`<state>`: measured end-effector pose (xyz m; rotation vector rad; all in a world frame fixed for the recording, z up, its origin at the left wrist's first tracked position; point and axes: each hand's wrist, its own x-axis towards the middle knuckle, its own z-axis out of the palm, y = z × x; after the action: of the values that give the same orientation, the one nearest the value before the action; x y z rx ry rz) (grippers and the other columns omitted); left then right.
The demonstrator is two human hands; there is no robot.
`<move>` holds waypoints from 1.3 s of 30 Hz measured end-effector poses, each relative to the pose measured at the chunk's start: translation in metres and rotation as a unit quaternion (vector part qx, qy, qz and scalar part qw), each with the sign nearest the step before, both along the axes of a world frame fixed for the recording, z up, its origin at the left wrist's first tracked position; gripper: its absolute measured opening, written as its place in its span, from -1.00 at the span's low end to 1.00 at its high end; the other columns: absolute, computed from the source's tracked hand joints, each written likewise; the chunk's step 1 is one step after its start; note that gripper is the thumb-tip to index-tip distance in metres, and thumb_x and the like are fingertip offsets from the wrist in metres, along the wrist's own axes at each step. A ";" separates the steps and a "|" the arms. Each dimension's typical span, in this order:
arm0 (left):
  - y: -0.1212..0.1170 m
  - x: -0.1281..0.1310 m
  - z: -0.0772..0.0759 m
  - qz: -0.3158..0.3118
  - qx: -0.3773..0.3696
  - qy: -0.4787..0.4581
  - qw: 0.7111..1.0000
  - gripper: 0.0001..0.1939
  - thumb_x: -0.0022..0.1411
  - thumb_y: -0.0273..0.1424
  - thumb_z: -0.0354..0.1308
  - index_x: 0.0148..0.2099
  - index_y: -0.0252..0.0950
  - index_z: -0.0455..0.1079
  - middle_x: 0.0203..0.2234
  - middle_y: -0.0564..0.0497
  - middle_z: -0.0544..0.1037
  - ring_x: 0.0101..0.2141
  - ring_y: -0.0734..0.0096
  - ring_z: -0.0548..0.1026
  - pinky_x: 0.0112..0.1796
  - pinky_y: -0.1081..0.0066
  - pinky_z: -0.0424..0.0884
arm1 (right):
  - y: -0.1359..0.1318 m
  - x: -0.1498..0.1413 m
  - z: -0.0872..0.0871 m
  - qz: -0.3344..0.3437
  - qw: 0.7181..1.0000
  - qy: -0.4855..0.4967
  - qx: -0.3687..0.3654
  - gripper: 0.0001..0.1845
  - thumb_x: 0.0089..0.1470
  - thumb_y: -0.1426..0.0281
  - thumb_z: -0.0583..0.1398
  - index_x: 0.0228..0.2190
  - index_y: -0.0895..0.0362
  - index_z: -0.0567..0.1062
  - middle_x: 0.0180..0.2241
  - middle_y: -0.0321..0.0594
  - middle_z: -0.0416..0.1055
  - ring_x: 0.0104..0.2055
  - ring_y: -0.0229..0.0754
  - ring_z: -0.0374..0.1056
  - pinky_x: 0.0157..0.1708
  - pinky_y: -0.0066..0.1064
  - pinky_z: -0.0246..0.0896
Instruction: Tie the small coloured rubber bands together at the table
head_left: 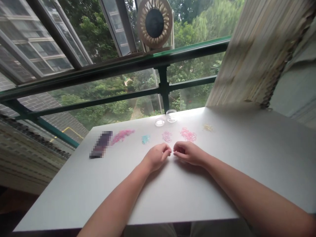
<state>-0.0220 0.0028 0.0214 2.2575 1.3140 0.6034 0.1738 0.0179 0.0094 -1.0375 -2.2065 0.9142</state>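
My left hand point(158, 156) and my right hand point(189, 153) rest over the middle of the white table point(158, 200), fingertips almost meeting. Thumb and fingers of the left are pinched together; whatever may be between them is too small to make out. On the right, fingers and thumb curl toward each other at the tips, again with nothing I can name. Just beyond them lie a pale pink pile of small loop-like pieces point(167, 136) and a brighter pink pile point(188, 134). A turquoise pile point(145, 139) sits left of these, and a yellowish pile point(208, 127) far right.
A magenta pile point(122, 135) lies near a blurred dark object point(101, 144) at the left. Two clear round containers, a shallow one point(160, 122) and a taller one point(171, 116), stand at the back edge. Behind are a green railing point(163, 82), a fan point(154, 23) and a curtain point(237, 59).
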 end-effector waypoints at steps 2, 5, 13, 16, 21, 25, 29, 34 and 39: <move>0.000 0.002 0.000 0.000 -0.010 -0.014 1.000 -0.82 0.24 -0.34 -0.06 -0.31 -0.27 0.32 -0.41 0.04 0.52 -0.38 0.43 0.43 -0.33 0.46 0.29 | 0.000 -0.001 0.000 0.003 1.000 0.002 0.005 -0.92 -0.01 0.40 0.13 -0.47 0.16 0.39 -0.59 -0.34 0.29 -0.55 -0.35 0.14 -0.53 -0.51 0.05; 0.001 0.001 -0.001 -0.002 -0.026 -0.033 0.999 -0.80 0.25 -0.33 -0.08 -0.30 -0.28 0.33 -0.41 0.03 0.53 -0.38 0.44 0.43 -0.33 0.47 0.29 | 0.000 0.000 0.000 0.000 1.000 0.010 0.002 -0.92 -0.02 0.40 0.14 -0.43 0.16 0.41 -0.59 -0.35 0.27 -0.56 -0.36 0.15 -0.54 -0.52 0.05; 0.000 -0.001 -0.003 -0.019 -0.072 -0.047 0.996 -0.78 0.26 -0.29 -0.08 -0.29 -0.28 0.31 -0.40 0.02 0.53 -0.39 0.45 0.45 -0.33 0.47 0.31 | 0.002 -0.001 0.000 -0.007 1.000 0.029 0.002 -0.93 -0.02 0.42 0.13 -0.42 0.16 0.41 -0.58 -0.36 0.27 -0.55 -0.37 0.14 -0.54 -0.53 0.04; 0.000 -0.001 -0.002 -0.025 -0.084 -0.046 0.995 -0.78 0.25 -0.28 -0.08 -0.30 -0.28 0.31 -0.40 0.02 0.53 -0.38 0.43 0.45 -0.33 0.47 0.32 | 0.002 -0.001 0.000 0.000 1.000 0.030 0.001 -0.94 -0.02 0.44 0.12 -0.45 0.16 0.41 -0.59 -0.36 0.26 -0.56 -0.37 0.13 -0.55 -0.53 0.03; 0.002 -0.003 -0.002 -0.039 -0.089 -0.029 0.995 -0.79 0.24 -0.28 -0.06 -0.31 -0.27 0.32 -0.42 0.03 0.53 -0.40 0.43 0.43 -0.37 0.48 0.31 | 0.002 -0.002 0.000 0.008 0.999 0.033 -0.003 -0.93 -0.03 0.47 0.12 -0.43 0.16 0.41 -0.58 -0.36 0.28 -0.55 -0.37 0.14 -0.53 -0.53 0.04; 0.003 -0.004 -0.002 -0.047 -0.087 -0.024 0.995 -0.79 0.24 -0.29 -0.06 -0.30 -0.27 0.33 -0.42 0.03 0.52 -0.40 0.43 0.42 -0.37 0.48 0.30 | 0.002 -0.001 0.001 0.009 0.999 0.032 -0.015 -0.94 -0.04 0.46 0.12 -0.46 0.17 0.42 -0.58 -0.34 0.30 -0.55 -0.36 0.16 -0.54 -0.53 0.05; 0.003 -0.005 -0.001 -0.054 -0.088 -0.025 0.994 -0.79 0.24 -0.29 -0.07 -0.30 -0.27 0.33 -0.41 0.04 0.52 -0.39 0.43 0.42 -0.36 0.47 0.30 | 0.002 0.000 0.001 0.017 0.999 0.025 -0.026 -0.93 -0.05 0.44 0.15 -0.43 0.17 0.42 -0.58 -0.34 0.30 -0.55 -0.35 0.16 -0.55 -0.53 0.05; 0.002 -0.004 0.000 -0.054 -0.095 -0.027 0.994 -0.78 0.24 -0.29 -0.07 -0.30 -0.28 0.33 -0.42 0.03 0.52 -0.40 0.43 0.41 -0.36 0.46 0.31 | 0.001 -0.001 0.002 0.013 1.000 0.014 -0.006 -0.93 -0.03 0.46 0.12 -0.47 0.17 0.42 -0.58 -0.33 0.31 -0.55 -0.36 0.15 -0.54 -0.53 0.05; 0.001 -0.004 0.001 -0.049 -0.098 -0.032 0.993 -0.77 0.24 -0.29 -0.07 -0.29 -0.28 0.35 -0.42 0.01 0.52 -0.41 0.42 0.42 -0.36 0.45 0.31 | 0.001 -0.001 0.004 0.008 1.000 0.011 -0.004 -0.94 -0.05 0.46 0.13 -0.48 0.17 0.41 -0.58 -0.33 0.30 -0.55 -0.36 0.13 -0.54 -0.53 0.03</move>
<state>-0.0263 0.0037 0.0228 2.1105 1.1709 0.4853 0.1725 0.0190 0.0133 -1.0110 -2.1971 0.9379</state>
